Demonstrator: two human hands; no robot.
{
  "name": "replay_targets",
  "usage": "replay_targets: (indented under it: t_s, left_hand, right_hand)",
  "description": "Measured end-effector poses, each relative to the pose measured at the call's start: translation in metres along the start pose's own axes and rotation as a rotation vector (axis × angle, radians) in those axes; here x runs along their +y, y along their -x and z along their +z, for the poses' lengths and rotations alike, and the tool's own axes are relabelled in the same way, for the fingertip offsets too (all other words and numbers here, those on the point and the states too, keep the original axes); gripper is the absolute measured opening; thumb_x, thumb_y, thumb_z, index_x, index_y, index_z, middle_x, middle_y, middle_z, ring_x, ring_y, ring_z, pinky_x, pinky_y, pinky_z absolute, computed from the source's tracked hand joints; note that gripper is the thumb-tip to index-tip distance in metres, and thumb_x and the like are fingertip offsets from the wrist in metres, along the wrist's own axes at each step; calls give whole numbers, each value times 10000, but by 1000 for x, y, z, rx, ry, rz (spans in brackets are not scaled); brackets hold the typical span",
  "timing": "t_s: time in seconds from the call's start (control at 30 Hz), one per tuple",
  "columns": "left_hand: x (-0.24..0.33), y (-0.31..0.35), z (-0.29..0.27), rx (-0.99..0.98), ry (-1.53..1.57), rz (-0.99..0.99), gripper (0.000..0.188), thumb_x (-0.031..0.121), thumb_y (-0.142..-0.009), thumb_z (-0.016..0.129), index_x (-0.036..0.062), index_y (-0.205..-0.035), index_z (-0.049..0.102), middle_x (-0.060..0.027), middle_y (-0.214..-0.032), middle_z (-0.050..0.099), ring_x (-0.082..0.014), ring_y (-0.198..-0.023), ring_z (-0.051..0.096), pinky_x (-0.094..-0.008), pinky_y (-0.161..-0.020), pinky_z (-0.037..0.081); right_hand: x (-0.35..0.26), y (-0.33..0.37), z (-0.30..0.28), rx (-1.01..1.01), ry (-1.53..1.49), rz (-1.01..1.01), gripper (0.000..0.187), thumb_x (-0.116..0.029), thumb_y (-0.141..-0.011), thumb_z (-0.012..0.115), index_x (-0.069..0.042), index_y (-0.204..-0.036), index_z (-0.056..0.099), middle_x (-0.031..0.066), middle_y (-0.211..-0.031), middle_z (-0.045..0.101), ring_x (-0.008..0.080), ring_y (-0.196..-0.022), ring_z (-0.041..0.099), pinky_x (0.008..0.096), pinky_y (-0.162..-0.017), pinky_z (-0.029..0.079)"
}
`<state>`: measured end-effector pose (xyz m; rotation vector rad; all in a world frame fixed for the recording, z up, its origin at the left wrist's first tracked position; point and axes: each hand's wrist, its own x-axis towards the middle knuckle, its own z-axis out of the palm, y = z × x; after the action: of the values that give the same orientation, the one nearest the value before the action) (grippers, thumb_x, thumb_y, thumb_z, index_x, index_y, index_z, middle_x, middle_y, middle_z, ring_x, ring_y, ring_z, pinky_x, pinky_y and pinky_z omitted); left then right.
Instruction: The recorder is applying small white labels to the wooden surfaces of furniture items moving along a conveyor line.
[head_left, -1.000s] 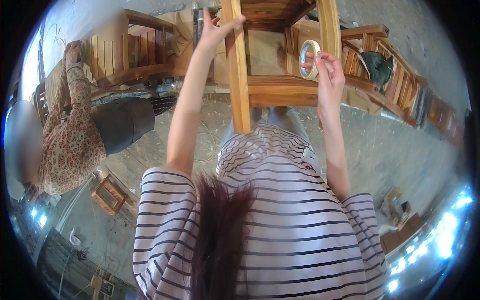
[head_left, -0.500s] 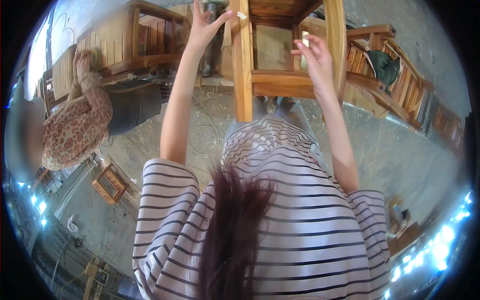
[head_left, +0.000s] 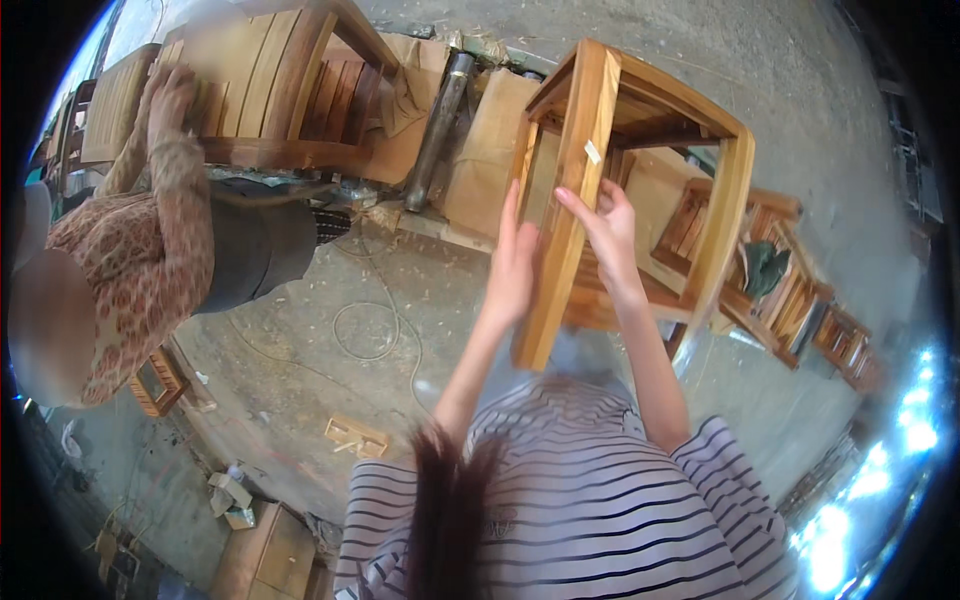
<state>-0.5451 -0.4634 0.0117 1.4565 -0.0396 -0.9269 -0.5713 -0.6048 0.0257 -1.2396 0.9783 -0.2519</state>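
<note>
A wooden chair frame (head_left: 727, 215) is between one and two o'clock from the middle of the view, leaning a little to the right side. On the face of its nearest long leg, toward one o'clock, there is a small white strip (head_left: 592, 151). The left hand (head_left: 512, 272) is just up from the middle, at the left side of this leg; its fingers are nearly straight and rather open, and whether its palm presses the wood I cannot tell. The right hand (head_left: 612, 238) is at two o'clock, half open: the thumb lies on the face of the leg, below the strip, while the other fingers are bent beside the right edge. If these fingers hold something, it is hidden from me.

Just before twelve o'clock, a dark metal tube (head_left: 438, 135) lies near brown cardboard (head_left: 487, 160). At three o'clock, a green cloth (head_left: 764, 268) rests on wooden slatted furniture (head_left: 790, 258). Between nine and ten o'clock, another person in a patterned sleeve (head_left: 182, 200) bends with both arms toward pale slatted furniture (head_left: 235, 85). Near nine o'clock, a thin cable (head_left: 338, 325) makes a loop on the floor (head_left: 290, 380). Between seven and eight o'clock lies a small wooden piece (head_left: 357, 437), and at seven a cardboard box (head_left: 265, 555).
</note>
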Motion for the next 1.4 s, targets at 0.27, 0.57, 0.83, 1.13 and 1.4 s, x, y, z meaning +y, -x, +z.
replay_targets:
  t_s: [0.27,0.57,0.83,1.13,1.4]
  left_hand:
    - [40,2,45,74,126,129,913,746,-904,186,127,-1541,-26,-152,-923,665,-201,-767,625,-298,-680,462]
    - [87,8,133,-89,-151,288,1221,892,-720,268,13,-1514,-27,-234,-1054,641,-424,-967,627,-434,-814,487]
    - [25,11,162,-214,-298,168,1130,841,-805,265,19,-1513,-53,-220,-1147,629,-347,-1077,613,-393,-957,450]
    - [-39,-188,-41,597,-793,-47,710,526,-994,322,94,-1528,144,-244,-1325,521,-372,-1162,547,-420,-1012,384]
    - [-101,-227,-87,338,-310,-321,1041,862,-807,125,132,-1545,52,-59,-1614,38,-230,-1481,21,-398,-1178,24]
  right_hand:
    - [-44,-8,-28,97,67,61,527,-128,-748,824,83,-1144,547,132,-1004,676,146,-853,648,272,-759,523]
    - [-75,-22,-127,-2,-347,232,787,-720,-904,361,1,-1144,565,59,-853,643,149,-747,632,271,-621,523]
    - [9,-13,-206,128,-569,292,829,-743,-896,309,22,-1127,531,144,-902,640,225,-692,632,357,-616,534]
    - [78,-2,-277,124,-567,288,850,-730,-914,209,33,-1009,571,195,-778,643,269,-616,618,351,-556,507]
    - [94,-33,-317,196,-587,348,799,-710,-912,288,26,-992,586,199,-761,618,296,-589,582,368,-545,471]
